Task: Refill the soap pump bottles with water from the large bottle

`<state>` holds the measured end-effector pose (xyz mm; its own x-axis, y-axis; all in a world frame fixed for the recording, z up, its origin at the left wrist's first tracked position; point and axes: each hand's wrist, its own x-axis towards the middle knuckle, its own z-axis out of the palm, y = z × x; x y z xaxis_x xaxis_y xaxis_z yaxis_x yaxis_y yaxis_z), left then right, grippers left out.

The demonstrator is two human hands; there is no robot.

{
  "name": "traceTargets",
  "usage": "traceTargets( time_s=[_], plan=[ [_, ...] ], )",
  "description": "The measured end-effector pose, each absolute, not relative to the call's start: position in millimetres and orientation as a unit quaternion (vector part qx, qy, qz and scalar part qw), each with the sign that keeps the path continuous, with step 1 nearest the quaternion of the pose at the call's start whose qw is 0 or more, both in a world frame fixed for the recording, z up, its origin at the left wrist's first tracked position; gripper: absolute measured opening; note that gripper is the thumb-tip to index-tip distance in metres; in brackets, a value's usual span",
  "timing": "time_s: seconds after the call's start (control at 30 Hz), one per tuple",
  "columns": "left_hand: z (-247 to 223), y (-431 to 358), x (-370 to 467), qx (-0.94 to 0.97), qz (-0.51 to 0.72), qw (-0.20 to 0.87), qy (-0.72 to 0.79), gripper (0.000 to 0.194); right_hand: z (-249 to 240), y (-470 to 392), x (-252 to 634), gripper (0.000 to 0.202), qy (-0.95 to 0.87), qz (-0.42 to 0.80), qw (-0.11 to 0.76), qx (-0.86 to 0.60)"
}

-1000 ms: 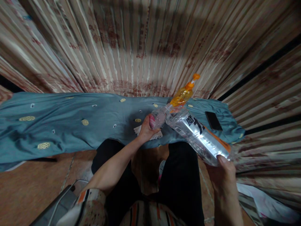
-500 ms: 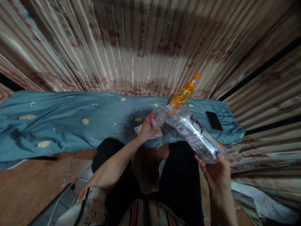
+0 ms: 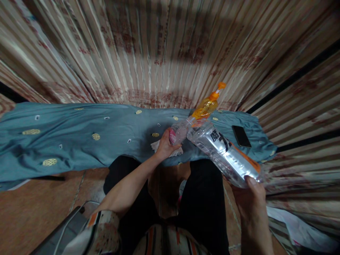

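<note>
My left hand [image 3: 165, 146] is wrapped round a small clear plastic bottle [image 3: 181, 131] with a pink patch on its side. In my right hand [image 3: 251, 193] is the bottom end of a large clear plastic bottle [image 3: 225, 150] with a silver and orange label. It lies tilted, its neck end up and to the left, close to the small bottle's mouth; whether they touch I cannot tell. Behind them stands a yellow pump bottle [image 3: 205, 107] with an orange top, its lower part overlapped by the clear bottles. A white cloth or tissue [image 3: 175, 152] lies under my left hand.
A blue-green cloth with yellow pineapple prints [image 3: 79, 138] covers the long narrow surface before me. A black phone [image 3: 241, 136] lies at its right. Patterned curtains [image 3: 159, 53] hang behind and to the right. A grey box-like object [image 3: 60, 232] with a cable is at lower left.
My right hand has shifted slightly right and down, and the large bottle has rolled so more of its orange label shows. My left hand and the small bottle stay nearly still.
</note>
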<state>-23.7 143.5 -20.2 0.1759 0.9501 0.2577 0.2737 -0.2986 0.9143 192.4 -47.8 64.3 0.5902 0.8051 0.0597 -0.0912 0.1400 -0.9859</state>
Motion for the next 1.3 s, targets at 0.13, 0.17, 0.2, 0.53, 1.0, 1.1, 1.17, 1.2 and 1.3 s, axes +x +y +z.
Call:
traceTargets(
  time_s=[0.13, 0.17, 0.2, 0.53, 1.0, 1.1, 1.17, 1.2, 1.3],
  plan=[
    [-21, 142, -23, 0.668, 0.448, 0.362, 0.471, 0.081, 65, -55, 193, 0.056, -0.257, 0.364, 0.7, -0.559],
    [-21, 142, -23, 0.668, 0.449, 0.357, 0.474, 0.082, 65, -56, 193, 0.054, -0.249, 0.367, 0.704, -0.555],
    [-20, 141, -23, 0.668, 0.45, 0.352, 0.476, 0.081, 65, -58, 192, 0.053, -0.244, 0.367, 0.708, -0.552],
    [-17, 139, -23, 0.655, 0.443, 0.361, 0.494, 0.077, 69, -66, 179, 0.047, -0.227, 0.378, 0.705, -0.556],
    [-19, 140, -22, 0.659, 0.454, 0.353, 0.485, 0.081, 76, -78, 163, 0.062, -0.249, 0.366, 0.677, -0.588],
    [-19, 140, -22, 0.66, 0.457, 0.348, 0.485, 0.081, 75, -79, 163, 0.064, -0.263, 0.357, 0.669, -0.597],
    [-19, 140, -22, 0.66, 0.456, 0.343, 0.488, 0.081, 73, -79, 165, 0.065, -0.271, 0.347, 0.666, -0.602],
    [-19, 139, -22, 0.66, 0.454, 0.343, 0.49, 0.082, 72, -79, 166, 0.065, -0.273, 0.343, 0.666, -0.604],
    [-18, 139, -22, 0.661, 0.452, 0.342, 0.492, 0.082, 69, -79, 169, 0.066, -0.281, 0.327, 0.664, -0.61]
  ],
)
